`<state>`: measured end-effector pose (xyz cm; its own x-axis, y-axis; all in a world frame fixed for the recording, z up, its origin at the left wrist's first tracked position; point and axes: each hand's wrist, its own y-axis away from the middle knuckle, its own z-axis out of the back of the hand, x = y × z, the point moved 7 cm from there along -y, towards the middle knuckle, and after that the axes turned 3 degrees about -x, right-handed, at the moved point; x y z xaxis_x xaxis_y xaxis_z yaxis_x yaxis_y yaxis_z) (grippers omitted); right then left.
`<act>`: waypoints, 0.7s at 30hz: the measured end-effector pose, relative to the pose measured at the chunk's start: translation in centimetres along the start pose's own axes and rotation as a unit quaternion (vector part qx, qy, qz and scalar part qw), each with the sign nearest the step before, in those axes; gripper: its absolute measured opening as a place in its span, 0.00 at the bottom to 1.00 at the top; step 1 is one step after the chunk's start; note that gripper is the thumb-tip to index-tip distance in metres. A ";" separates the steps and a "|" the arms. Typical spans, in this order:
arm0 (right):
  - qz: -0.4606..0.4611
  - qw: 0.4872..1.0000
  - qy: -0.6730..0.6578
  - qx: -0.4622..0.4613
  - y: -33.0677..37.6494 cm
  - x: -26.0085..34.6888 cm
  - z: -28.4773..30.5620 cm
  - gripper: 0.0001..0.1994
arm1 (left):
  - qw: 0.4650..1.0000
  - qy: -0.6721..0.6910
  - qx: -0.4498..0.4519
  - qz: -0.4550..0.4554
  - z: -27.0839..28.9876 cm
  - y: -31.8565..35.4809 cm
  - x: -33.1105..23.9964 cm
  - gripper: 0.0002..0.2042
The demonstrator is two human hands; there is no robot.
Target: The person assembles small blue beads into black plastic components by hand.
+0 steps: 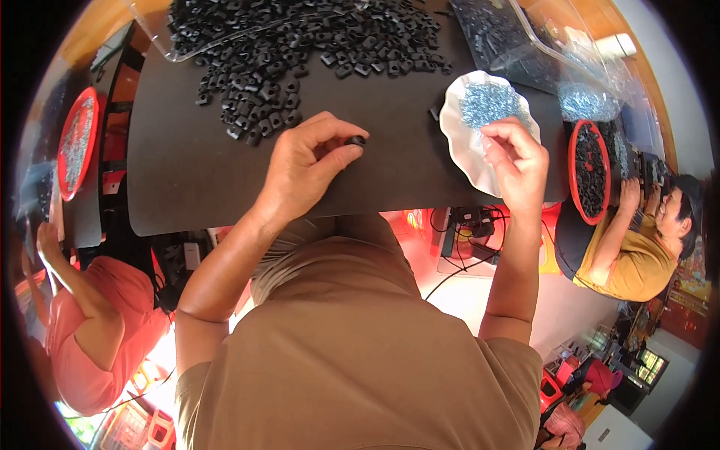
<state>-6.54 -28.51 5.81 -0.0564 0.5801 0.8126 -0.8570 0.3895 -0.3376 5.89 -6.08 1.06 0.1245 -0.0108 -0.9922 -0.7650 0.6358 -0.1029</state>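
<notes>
Over the middle of the dark table, my left hand (304,161) pinches a small black plastic part (355,140) between thumb and forefinger. My right hand (517,161) is above a white scallop-edged dish (459,150), its thumb and fingertips closed together. Whatever those fingertips hold, if anything, is too small to make out. In the dish lies a heap of tiny shiny bluish-silver metal pieces (489,103). Beyond my left hand spreads a large pile of similar black plastic parts (262,94), each with a hole.
Clear plastic trays (176,56) stand at the far edge, with bags of metal pieces (585,101) at far right. Red baskets (574,169) hold parts on both sides. Co-workers sit at left (112,322) and right (626,259). Cables (480,259) hang below the table.
</notes>
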 end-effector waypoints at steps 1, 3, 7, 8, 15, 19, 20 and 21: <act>0.006 0.999 -0.030 0.012 -0.1 1.0 -0.5 0.06 | 1.000 -0.004 0.008 0.003 -0.2 -0.1 0.0 0.06; 0.013 0.996 -0.074 0.036 -0.4 2.8 -2.3 0.05 | 1.000 -0.015 0.008 0.007 -0.3 0.0 -0.1 0.07; -0.043 0.963 -0.242 0.115 -0.9 4.9 -7.5 0.04 | 0.998 -0.061 0.015 -0.008 -0.5 0.4 -0.9 0.08; -0.046 0.961 -0.240 0.127 -1.0 5.0 -8.4 0.04 | 0.998 -0.056 -0.004 -0.028 -0.2 0.5 -0.9 0.07; -0.029 0.970 -0.173 0.165 -0.8 5.6 -11.7 0.02 | 0.988 -0.110 -0.042 -0.105 1.0 1.1 -2.2 0.08; -0.047 0.967 -0.181 0.172 -1.1 5.7 -13.1 0.01 | 0.979 -0.113 -0.062 -0.159 1.8 1.7 -2.4 0.10; -0.060 0.966 -0.190 0.167 -1.3 5.7 -13.3 0.02 | 0.978 -0.113 -0.065 -0.162 2.0 1.7 -2.5 0.09; -0.058 0.966 -0.188 0.170 -1.5 6.0 -13.5 0.02 | 0.977 -0.114 -0.069 -0.164 2.2 1.8 -2.5 0.09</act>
<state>1.29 -15.92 4.76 -0.0778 0.2209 0.9722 -0.9838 0.1411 -0.1108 5.61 -3.26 3.56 0.5029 -0.0144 -0.8642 -0.7365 0.5161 -0.4372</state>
